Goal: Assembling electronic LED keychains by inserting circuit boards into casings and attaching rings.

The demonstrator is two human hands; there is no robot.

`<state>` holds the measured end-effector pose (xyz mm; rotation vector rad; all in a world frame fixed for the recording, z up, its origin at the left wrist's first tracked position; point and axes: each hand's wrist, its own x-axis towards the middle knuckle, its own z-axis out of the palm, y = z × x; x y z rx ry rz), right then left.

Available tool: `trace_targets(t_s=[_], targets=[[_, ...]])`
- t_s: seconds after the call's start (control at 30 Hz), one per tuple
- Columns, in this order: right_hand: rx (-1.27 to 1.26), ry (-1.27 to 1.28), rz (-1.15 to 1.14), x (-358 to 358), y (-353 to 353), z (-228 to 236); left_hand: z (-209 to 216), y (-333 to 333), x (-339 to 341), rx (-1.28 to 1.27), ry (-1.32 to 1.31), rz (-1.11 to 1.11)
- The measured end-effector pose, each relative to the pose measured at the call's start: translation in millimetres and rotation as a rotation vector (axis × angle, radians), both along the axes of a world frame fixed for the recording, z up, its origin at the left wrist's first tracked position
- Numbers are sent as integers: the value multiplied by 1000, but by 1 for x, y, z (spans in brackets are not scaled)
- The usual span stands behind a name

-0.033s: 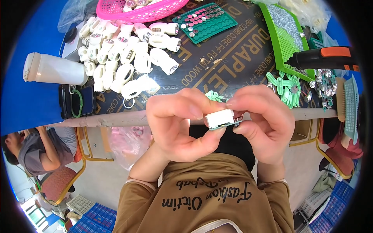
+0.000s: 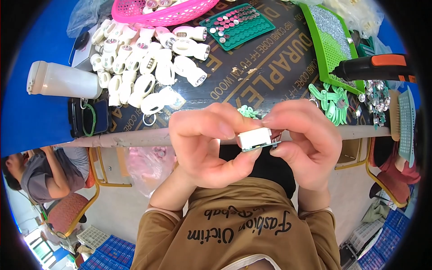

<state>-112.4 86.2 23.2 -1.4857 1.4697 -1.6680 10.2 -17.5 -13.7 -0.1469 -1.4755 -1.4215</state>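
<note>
My left hand (image 2: 198,148) is closed, with thumb and index finger pinching a small circuit board with a white block (image 2: 254,137) on it. The thumb presses from below and the index finger lies at the block's upper left. Thin reddish wires (image 2: 276,135) show at the board's right end. There, my right hand (image 2: 310,139) is curled, its index fingertip above and its thumb against the board's end. Both hands are raised in front of the table's near edge. The right hand's other fingers are partly hidden.
White flashlights (image 2: 148,67) lie piled at the left, beside a white bottle (image 2: 65,80). Behind stand a pink basket (image 2: 166,18) and a green tray (image 2: 247,38) of small parts. At the right are a green bin (image 2: 321,54), a black-and-orange tool (image 2: 378,66) and green plastic pieces (image 2: 335,105).
</note>
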Motion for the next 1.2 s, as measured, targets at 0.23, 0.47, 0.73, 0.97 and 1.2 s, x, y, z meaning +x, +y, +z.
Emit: trace_targets(t_s=[0.23,0.47,0.73,0.97,1.2], targets=[[-14,33,8,-1,0,1,0,-5,5,-140,-78,-31],[-26,71,-4,-1,1,-1,-2,-1,3,-36,21,6],[-18,78,17,-2,1,1,-4,-2,4,-44,-8,26],[-21,100,17,-2,1,0,-4,-2,5,-56,-5,27],[-24,114,9,-3,1,-1,-3,-3,5,-45,-2,-20]])
